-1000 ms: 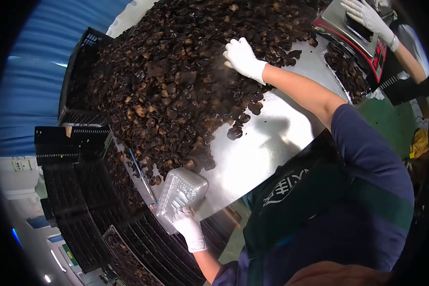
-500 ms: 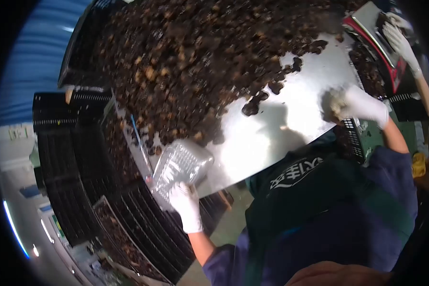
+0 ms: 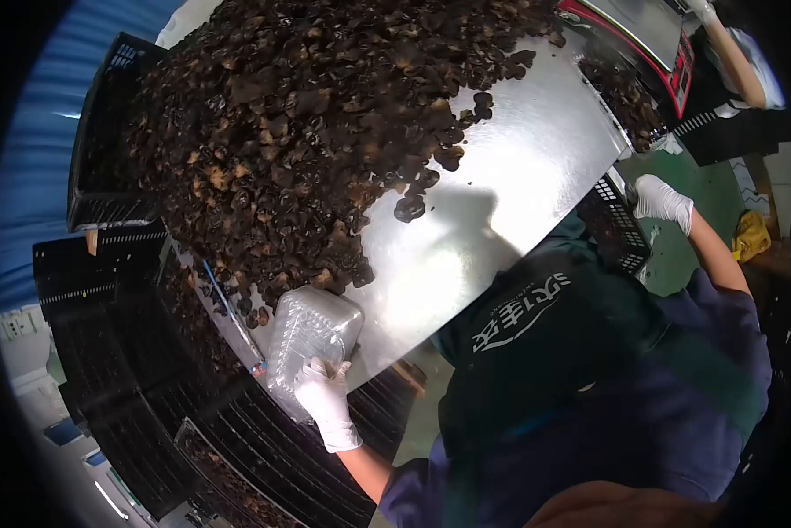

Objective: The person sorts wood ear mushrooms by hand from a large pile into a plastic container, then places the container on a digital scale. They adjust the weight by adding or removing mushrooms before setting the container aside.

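My left hand (image 3: 323, 393), in a white glove, pinches the near edge of a clear plastic tray (image 3: 312, 326) at the table's front left corner. The tray lies tilted by a large heap of dark brown, wood-ear-like mushrooms (image 3: 299, 132). My right hand (image 3: 664, 201), also gloved, is past the table's right edge, above a black slotted crate (image 3: 626, 231). Its fingers are curled in, and whatever they hold, if anything, is hidden.
The shiny metal table (image 3: 501, 167) reflects light. A red-edged scale (image 3: 642, 31) stands at the far right, with another person's gloved hand (image 3: 702, 11) near it. Stacked black crates (image 3: 105, 352) line the left side. A blue stick (image 3: 217, 286) lies along the table's left edge.
My right hand has moved off the table to over the crate; the pale-brown clump it held no longer shows. My left hand still grips the tray. The view has shifted.
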Motion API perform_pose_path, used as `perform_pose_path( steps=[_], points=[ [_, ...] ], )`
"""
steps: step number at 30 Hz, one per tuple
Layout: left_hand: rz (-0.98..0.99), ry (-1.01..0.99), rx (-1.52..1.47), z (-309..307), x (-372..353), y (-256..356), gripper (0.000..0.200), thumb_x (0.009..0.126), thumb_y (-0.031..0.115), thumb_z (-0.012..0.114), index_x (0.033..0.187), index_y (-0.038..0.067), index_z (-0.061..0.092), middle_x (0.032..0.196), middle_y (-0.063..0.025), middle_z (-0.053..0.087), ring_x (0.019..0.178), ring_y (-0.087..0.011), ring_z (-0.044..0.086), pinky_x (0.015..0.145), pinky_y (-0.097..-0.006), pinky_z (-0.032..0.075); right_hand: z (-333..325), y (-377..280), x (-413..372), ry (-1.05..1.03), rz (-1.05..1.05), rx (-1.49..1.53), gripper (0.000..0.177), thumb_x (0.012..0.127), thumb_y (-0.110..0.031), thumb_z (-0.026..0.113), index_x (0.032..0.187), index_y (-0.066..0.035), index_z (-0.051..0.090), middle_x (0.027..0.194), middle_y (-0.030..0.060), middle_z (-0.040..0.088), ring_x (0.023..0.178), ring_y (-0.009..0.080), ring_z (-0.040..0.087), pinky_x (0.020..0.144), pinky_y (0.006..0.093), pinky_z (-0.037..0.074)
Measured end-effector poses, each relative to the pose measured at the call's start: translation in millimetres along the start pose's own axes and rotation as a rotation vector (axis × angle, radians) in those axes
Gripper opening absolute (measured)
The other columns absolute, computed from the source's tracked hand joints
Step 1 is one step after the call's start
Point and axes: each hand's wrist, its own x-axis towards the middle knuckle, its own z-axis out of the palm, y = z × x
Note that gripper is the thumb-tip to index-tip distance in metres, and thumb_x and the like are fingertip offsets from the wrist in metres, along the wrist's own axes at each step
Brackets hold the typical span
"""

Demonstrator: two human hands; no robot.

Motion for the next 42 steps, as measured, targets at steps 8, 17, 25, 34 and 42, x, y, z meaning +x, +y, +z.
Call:
perform_pose_path(
  steps=[8, 17, 25, 34, 42],
  points=[
    [-0.030, 0.539, 0.047, -58.1, -16.1, 34.7, 0.022, 0.077, -0.006, 0.069, 0.097, 0.003, 0.065, 0.078, -0.0081, 0.055, 0.067, -0.0235, 0.056, 0.059, -0.0325, 0.047, 71.4, 66.4, -6.3, 0.115, 0.196, -0.209, 0.042, 0.066, -0.004, 0.071, 0.107, -0.006, 0.069, 0.089, 0.0211, 0.067, 0.084, 0.0357, 0.067, 0.074, 0.0421, 0.053],
    [0.661, 0.031, -0.270, -15.7, 41.1, 204.0, 0.038, 0.081, 0.007, 0.064, 0.117, 0.015, 0.066, 0.081, -0.0051, 0.060, 0.066, -0.0260, 0.058, 0.058, -0.0361, 0.048, -70.9, -88.6, 5.4, 0.135, -0.331, 1.233, 0.025, 0.088, -0.010, 0.061, 0.109, 0.003, 0.065, 0.101, 0.0098, 0.070, 0.087, 0.0143, 0.066, 0.077, 0.0261, 0.052],
    [0.822, -0.144, -0.560, 64.1, 73.5, 261.7, 0.044, 0.078, 0.015, 0.072, 0.120, 0.006, 0.061, 0.119, -0.0163, 0.062, 0.108, -0.0340, 0.060, 0.083, -0.0418, 0.053, -81.1, -148.4, 84.1, -0.040, -0.747, 1.649, 0.030, 0.085, -0.002, 0.058, 0.114, 0.004, 0.061, 0.091, 0.0106, 0.064, 0.076, 0.0191, 0.064, 0.074, 0.0336, 0.054],
    [0.182, 0.409, -0.592, 55.8, 118.8, 218.6, 0.024, 0.081, 0.010, 0.072, 0.101, 0.003, 0.061, 0.094, -0.0152, 0.059, 0.084, -0.0336, 0.060, 0.074, -0.0402, 0.049, -28.9, -218.2, 106.6, 0.292, -0.648, 0.673, 0.030, 0.082, -0.010, 0.062, 0.111, -0.007, 0.068, 0.102, 0.0081, 0.067, 0.081, 0.0208, 0.066, 0.074, 0.0323, 0.053],
    [0.022, 0.367, -0.679, 51.2, 171.6, 207.2, 0.008, 0.077, 0.005, 0.070, 0.078, 0.002, 0.064, 0.081, -0.0132, 0.062, 0.069, -0.0278, 0.061, 0.066, -0.0346, 0.049, -48.1, -232.5, 167.1, 0.569, -0.713, 0.157, 0.026, 0.081, -0.016, 0.069, 0.105, -0.008, 0.064, 0.096, 0.0087, 0.059, 0.085, 0.0263, 0.061, 0.071, 0.0378, 0.050]
  ],
)
